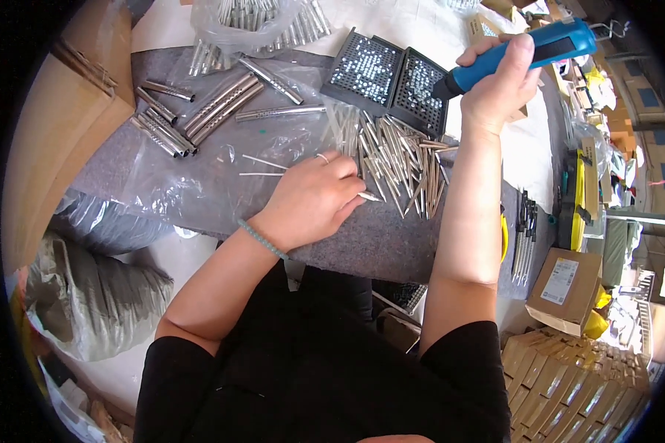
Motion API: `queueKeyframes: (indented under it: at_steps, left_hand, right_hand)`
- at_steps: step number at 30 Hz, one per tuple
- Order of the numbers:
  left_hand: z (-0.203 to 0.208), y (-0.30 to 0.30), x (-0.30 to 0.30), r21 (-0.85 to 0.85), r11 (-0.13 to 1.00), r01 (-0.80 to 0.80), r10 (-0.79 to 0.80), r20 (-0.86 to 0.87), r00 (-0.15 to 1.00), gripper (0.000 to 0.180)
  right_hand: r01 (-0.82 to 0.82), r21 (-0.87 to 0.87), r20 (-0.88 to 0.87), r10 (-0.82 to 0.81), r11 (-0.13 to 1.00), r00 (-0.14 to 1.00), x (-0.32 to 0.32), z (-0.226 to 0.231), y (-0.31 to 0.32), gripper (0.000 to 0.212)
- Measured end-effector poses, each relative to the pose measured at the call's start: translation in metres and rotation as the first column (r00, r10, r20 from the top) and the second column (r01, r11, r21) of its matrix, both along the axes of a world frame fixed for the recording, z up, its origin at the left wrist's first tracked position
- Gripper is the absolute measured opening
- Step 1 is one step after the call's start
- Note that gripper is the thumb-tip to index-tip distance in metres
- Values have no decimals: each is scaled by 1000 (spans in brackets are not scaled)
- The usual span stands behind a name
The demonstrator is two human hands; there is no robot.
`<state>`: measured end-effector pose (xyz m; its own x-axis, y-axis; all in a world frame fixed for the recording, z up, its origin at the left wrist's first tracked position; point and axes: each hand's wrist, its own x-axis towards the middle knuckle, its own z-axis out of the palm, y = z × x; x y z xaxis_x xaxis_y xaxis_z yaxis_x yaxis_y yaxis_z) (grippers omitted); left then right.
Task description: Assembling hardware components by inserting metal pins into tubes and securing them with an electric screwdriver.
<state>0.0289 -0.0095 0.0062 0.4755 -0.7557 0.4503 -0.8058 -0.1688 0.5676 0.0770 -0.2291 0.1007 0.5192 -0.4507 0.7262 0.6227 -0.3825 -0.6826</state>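
My right hand [499,92] is wrapped round a blue electric screwdriver [554,44]. The tool's black nose is over the right half of a black perforated tray [423,124], whose two halves hold many small shiny screw-like pieces. Over the grey mat, my left hand [310,199] is closed on slim metal rods; a pointed tip [371,196] sticks out by the fingertips, and two thin pale ends [262,168] show on the other side. How many it holds is hidden. Just right of it lies a loose heap of pointed metal rods [403,166].
Slotted metal tubes [225,107] lie on clear plastic at the left. A plastic bag of tubes [255,26] stands at the back. Several dark bits [524,236] rest at the mat's right side. A cardboard box [565,288] is to the right; another [66,140] rises at the left.
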Motion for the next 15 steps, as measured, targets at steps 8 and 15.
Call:
queueKeyframes:
  at_steps: [8,15]
  left_hand:
    - [-2,-1,0,18,1000,5,-5,-5,1000,14]
    - [0,-2,1,34,999,5,-4,-14,1000,14]
  right_hand:
    - [-110,129,2,110,986,994,8,-20,0,32]
    - [-109,144,13,109,983,994,10,-24,-2,31]
